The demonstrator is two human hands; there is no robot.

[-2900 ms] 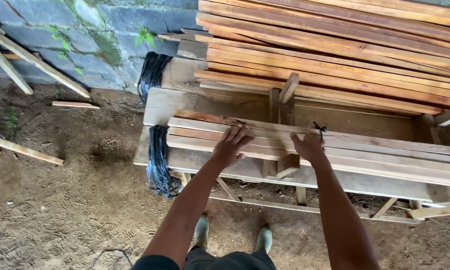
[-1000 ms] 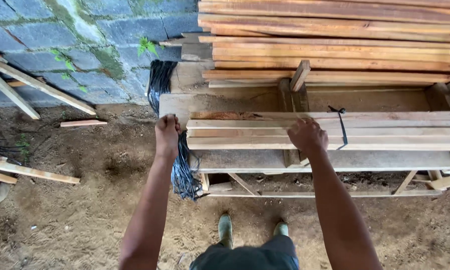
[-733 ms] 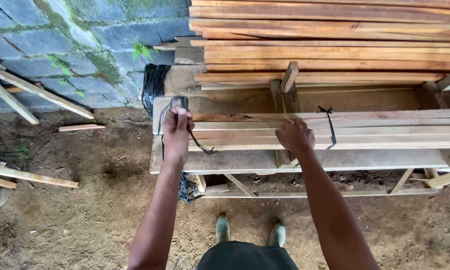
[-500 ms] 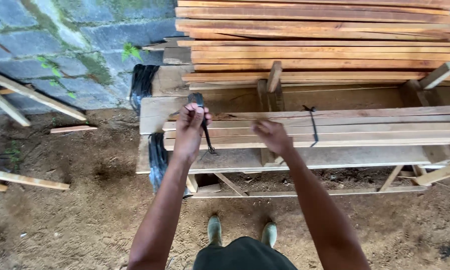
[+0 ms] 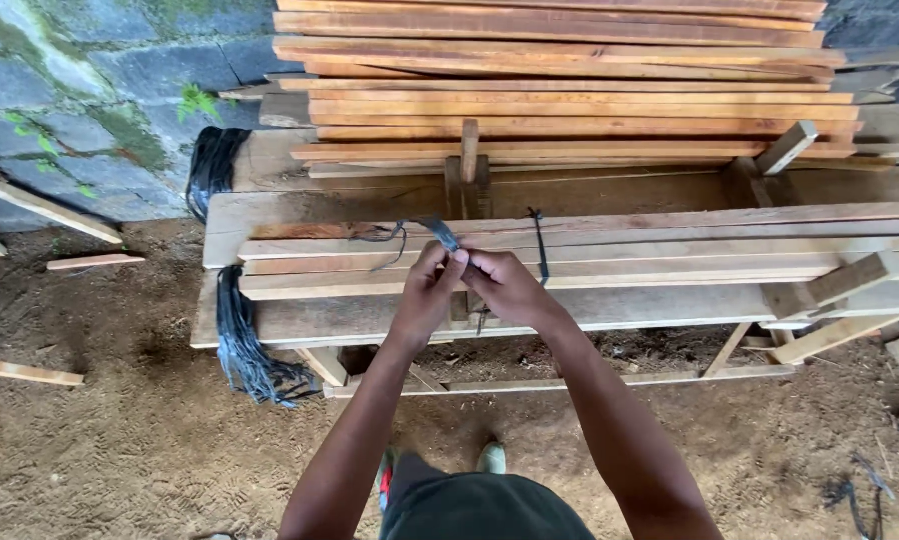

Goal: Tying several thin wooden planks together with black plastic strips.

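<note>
Mossy block wall [image 5: 89,110] stood at 10 o'clock, above a dirt floor [image 5: 119,440]. Sawn timber slats [image 5: 589,250] lay bundled on a rough plank worktop [image 5: 299,322], with a taller plank stack [image 5: 569,90] at 12 o'clock. Both hands met at centre: left hand [image 5: 429,295] and right hand [image 5: 504,285] touched, fingers pinched on a dark plastic strap [image 5: 439,234] just above the slats. A hank of black straps [image 5: 244,350] hung off the worktop's end at 9 o'clock.
</note>
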